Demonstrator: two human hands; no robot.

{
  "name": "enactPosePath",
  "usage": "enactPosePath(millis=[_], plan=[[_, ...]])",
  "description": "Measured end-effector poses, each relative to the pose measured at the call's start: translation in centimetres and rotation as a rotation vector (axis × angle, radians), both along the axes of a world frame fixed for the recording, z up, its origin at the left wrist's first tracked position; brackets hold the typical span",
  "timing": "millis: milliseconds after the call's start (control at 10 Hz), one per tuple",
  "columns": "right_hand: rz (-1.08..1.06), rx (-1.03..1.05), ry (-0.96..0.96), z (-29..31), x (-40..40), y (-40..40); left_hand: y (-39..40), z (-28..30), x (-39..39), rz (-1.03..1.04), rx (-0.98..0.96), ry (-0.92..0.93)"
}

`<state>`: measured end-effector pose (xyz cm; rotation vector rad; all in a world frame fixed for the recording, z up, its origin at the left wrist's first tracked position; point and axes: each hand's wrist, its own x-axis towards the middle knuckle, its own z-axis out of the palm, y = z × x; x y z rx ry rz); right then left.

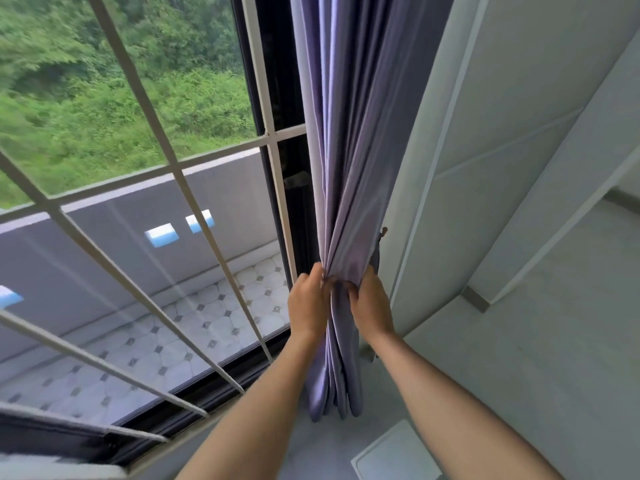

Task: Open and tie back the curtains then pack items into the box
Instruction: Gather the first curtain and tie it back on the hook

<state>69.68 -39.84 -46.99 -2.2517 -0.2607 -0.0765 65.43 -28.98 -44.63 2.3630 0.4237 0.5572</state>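
Note:
A lilac curtain (349, 140) hangs bunched into folds at the right side of the window, against the white wall. My left hand (306, 306) grips the gathered folds from the left, fingers curled into the fabric. My right hand (370, 306) grips the same bunch from the right, at the same height. Below my hands the curtain's lower end (334, 393) hangs in tight pleats down to the sill. A small dark hook or tie end (382, 233) shows at the curtain's right edge against the wall. No box is in view.
A white window grille (166, 168) and dark window frame (277, 98) fill the left. Beyond are a tiled balcony floor (214, 317) and green bushes. White wall panels (502, 168) stand on the right. A pale flat rectangular thing (394, 455) lies at the bottom.

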Motion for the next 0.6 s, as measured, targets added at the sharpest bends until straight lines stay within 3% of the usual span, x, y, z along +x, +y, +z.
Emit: enactPosePath(millis=[100, 300, 400, 600], plan=[[-0.006, 0.024, 0.034, 0.8, 0.6, 0.4, 0.1, 0.6, 2.0, 0.035, -0.067, 0.056], [0.068, 0.042, 0.058, 0.3, 0.4, -0.5, 0.2, 0.3, 1.6, -0.032, -0.005, -0.022], [0.088, 0.034, 0.079, -0.2, 0.4, -0.5, -0.2, 0.1, 1.6, -0.023, 0.076, -0.004], [0.050, 0.037, 0.160, -1.0, -0.3, -0.4, -0.1, -2.2, 0.8, 0.034, 0.473, -0.050]])
